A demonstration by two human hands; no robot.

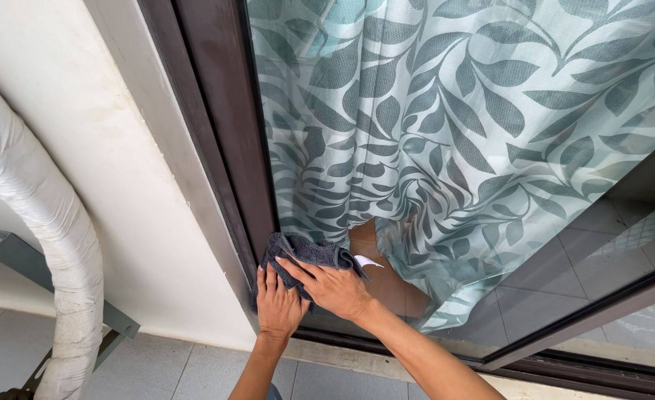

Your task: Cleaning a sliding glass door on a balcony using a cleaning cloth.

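Both forearms bare, no sleeves or rings.

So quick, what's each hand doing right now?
Left hand: flat, fingers together, pressing the dark grey cleaning cloth against the brown door frame.
Right hand: spread flat on the same cloth.
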